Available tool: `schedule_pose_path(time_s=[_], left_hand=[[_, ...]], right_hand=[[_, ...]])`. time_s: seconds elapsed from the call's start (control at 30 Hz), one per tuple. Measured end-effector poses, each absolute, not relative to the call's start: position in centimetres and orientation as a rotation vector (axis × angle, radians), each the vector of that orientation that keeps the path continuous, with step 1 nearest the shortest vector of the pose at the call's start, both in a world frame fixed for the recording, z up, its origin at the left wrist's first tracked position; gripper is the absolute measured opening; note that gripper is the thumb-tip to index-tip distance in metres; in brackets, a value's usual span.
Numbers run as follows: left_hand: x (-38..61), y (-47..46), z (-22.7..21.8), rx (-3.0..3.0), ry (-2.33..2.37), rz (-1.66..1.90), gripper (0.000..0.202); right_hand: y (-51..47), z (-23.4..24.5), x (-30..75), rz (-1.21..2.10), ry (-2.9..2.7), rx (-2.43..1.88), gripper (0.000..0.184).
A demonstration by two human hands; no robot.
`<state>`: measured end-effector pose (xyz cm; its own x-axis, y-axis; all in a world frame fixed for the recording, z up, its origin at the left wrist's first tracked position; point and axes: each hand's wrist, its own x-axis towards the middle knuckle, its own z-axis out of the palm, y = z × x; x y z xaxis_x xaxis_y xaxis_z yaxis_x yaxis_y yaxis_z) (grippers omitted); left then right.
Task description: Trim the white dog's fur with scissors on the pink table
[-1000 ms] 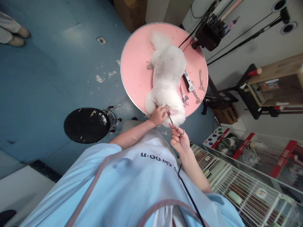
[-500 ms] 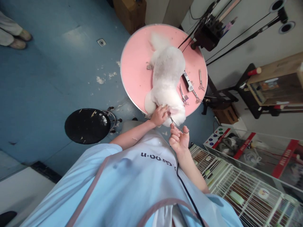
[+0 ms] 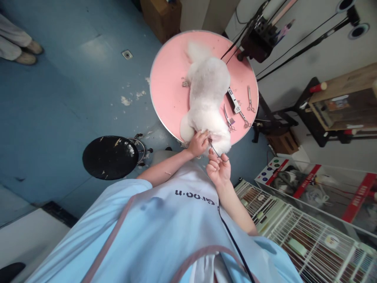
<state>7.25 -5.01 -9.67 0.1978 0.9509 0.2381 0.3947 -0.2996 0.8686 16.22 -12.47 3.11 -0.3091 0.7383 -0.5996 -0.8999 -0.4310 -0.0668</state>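
Observation:
A white dog (image 3: 209,84) with close-clipped back fur lies or stands on a round pink table (image 3: 166,78), its head toward me. My left hand (image 3: 198,144) is closed against the dog's head; its fingertips are partly sunk in the fur. In my right hand (image 3: 218,168) is a pair of scissors (image 3: 216,152), finger and thumb through the handle rings. The blade tips point at the fur beside my left fingers. Right of the dog lie a hair clipper (image 3: 234,101), curved scissors (image 3: 227,118) and another pair of scissors (image 3: 249,98).
A black round stool (image 3: 110,158) stands left of the table, near fur clumps (image 3: 126,101) on the blue floor. White wire cages (image 3: 297,236) are at lower right. A black tool holder (image 3: 259,41) is beside the table. Another person's shoes (image 3: 28,58) show at upper left.
My right hand has moved a little left and up with the scissors, nearer the dog's head, and its thumb has come closer to the fingers. My left hand stays put.

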Motion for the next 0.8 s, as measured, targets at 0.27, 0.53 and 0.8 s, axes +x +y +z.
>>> schedule_pose_path(time_s=[0.27,0.53,0.8], left_hand=[[6.9,-4.9,-9.6,1.814,1.267,1.02,0.039],[6.9,-4.8,-9.3,1.825,1.253,1.006,0.041],[7.0,-4.6,-9.4,1.849,1.243,1.042,0.038]], right_hand=[[-13.5,3.8,16.9,1.906,0.319,-0.79,0.032],[-12.5,4.5,16.0,1.989,0.247,-0.796,0.039],[-12.7,3.5,16.4,1.922,0.24,-0.848,0.032]])
